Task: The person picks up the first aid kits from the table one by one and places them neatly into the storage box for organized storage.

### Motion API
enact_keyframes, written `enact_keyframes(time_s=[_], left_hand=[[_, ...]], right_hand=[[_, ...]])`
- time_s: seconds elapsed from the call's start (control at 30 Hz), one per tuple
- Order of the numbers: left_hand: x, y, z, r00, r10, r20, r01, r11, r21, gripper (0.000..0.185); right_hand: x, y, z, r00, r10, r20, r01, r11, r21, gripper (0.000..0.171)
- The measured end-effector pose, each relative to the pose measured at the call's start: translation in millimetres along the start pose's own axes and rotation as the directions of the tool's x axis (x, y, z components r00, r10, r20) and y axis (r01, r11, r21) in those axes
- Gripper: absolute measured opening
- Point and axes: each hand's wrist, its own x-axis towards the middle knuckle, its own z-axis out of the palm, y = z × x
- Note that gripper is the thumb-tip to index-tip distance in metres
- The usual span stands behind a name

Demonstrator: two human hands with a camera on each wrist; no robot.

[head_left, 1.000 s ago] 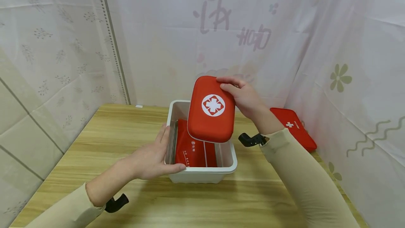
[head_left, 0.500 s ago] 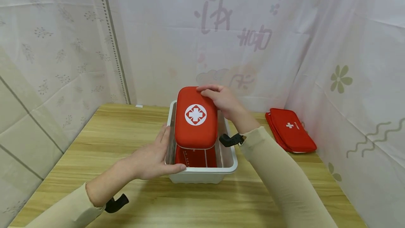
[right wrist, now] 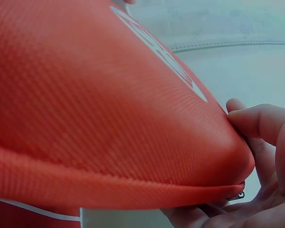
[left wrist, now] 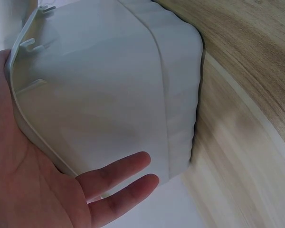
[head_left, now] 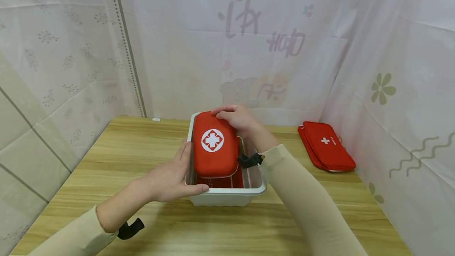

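Observation:
My right hand (head_left: 239,121) pinches the far right corner of a red hard-shell first aid case (head_left: 213,163), thumb on top and fingers underneath. The case (right wrist: 147,133) has a white cross emblem and a zipper pull at its corner. It sits tilted within the mouth of a white plastic bin (head_left: 227,191), above a flat red pouch (head_left: 237,179) that lies inside and is mostly covered. My left hand (head_left: 167,179) rests against the bin's near left corner, its thumb along the front rim. In the left wrist view, two fingers (left wrist: 128,183) extend along the bin's outer wall.
Red first aid pouches (head_left: 328,149) marked with a white cross lie stacked at the table's right edge. A small white piece (head_left: 156,119) lies by the back edge of the wooden table (head_left: 142,145). Patterned curtains (head_left: 227,50) close in the back and sides.
My right hand has carried the red case left and down into the bin's mouth, covering more of the pouch inside. The stacked pouches on the right came into fuller view. My left hand stayed put.

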Motion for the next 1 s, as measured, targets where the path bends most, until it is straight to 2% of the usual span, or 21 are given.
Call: enact_keyframes(time_s=[0.27,0.5,0.73,1.0], left_hand=[[0.1,0.5,0.1,1.0,-0.017,0.003,0.017,1.0,0.002,0.14],[0.1,1.8,0.9,1.0,-0.005,0.002,0.005,1.0,-0.006,0.137],[0.1,0.9,0.5,1.0,0.01,-0.005,-0.01,1.0,0.009,0.136],[-1.2,0.9,1.8,1.0,0.009,-0.008,-0.009,1.0,0.013,0.137]], right_hand=[[3,16,8,1.0,0.027,0.001,-0.027,0.995,-0.101,0.027],[2,27,11,0.996,0.086,0.007,-0.082,0.966,-0.244,0.028],[5,29,9,0.993,0.12,0.016,-0.11,0.951,-0.29,0.035],[4,32,7,0.992,0.121,-0.023,-0.122,0.943,-0.308,0.043]])
